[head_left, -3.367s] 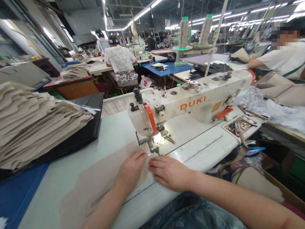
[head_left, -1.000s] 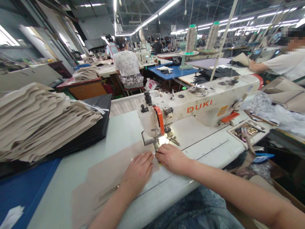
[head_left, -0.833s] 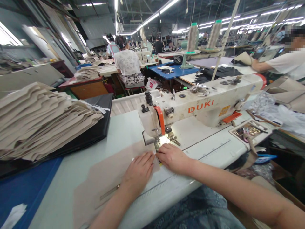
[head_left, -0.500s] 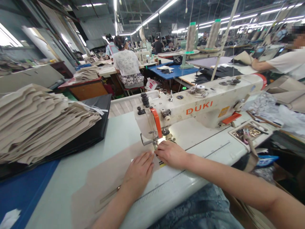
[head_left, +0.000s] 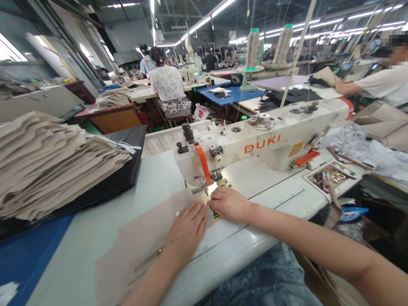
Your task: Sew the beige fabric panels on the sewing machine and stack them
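A thin beige fabric panel (head_left: pixel 145 227) lies flat on the pale green bed of a sewing machine (head_left: pixel 264 142). My left hand (head_left: pixel 188 227) rests on the panel with its fingers stretched out. Close beside its fingertips, my right hand (head_left: pixel 230 205) has bent fingers pinched at the panel's edge, just in front of the needle area (head_left: pixel 207 191). What lies under the right fingertips is mostly hidden. A narrow slot with a metal piece (head_left: pixel 159 251) shows in the panel near my left wrist. A small white patch peeks out beside the left fingers.
At left, a tall stack of beige fabric pieces (head_left: pixel 54 165) sits on black sheeting (head_left: pixel 138 146). A tray with small scissors and metal rings (head_left: pixel 333 178) is set at the right. Thread cones (head_left: pixel 253 49) stand behind the machine. Co-workers sit ahead and at right.
The view has shifted slightly. A metal part by the needle has changed position, and the lit needle area shows more clearly. Both hands stay in nearly the same place on the panel.
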`<state>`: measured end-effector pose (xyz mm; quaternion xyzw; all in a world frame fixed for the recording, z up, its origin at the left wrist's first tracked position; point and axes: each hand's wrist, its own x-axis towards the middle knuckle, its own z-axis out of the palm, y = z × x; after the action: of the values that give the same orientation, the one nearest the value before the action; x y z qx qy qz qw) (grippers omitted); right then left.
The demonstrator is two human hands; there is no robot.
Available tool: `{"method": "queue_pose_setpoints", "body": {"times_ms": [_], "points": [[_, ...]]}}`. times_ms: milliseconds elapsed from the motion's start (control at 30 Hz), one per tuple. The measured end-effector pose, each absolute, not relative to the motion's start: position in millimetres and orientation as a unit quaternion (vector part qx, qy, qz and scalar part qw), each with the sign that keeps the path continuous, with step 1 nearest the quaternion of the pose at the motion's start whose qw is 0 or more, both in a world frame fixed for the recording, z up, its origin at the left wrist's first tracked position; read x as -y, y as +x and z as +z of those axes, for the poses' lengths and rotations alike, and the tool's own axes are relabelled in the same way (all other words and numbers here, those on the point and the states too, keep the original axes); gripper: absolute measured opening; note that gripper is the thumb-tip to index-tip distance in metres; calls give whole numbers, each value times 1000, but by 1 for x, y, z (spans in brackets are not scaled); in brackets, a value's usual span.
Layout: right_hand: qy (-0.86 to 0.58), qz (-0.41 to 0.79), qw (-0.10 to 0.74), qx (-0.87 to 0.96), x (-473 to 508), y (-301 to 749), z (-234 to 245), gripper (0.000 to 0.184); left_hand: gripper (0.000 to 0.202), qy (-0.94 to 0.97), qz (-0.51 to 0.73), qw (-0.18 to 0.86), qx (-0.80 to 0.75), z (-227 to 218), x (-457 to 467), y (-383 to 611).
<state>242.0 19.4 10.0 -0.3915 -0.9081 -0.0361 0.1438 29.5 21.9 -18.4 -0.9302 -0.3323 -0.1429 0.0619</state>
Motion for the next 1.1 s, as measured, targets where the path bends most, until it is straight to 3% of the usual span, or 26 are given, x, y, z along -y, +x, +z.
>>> {"method": "queue_pose_setpoints", "body": {"times_ms": [1100], "points": [[-431, -38, 169, 886, -35, 243, -3, 28, 40, -932, -194, 63, 301, -22, -51, 41]]}}
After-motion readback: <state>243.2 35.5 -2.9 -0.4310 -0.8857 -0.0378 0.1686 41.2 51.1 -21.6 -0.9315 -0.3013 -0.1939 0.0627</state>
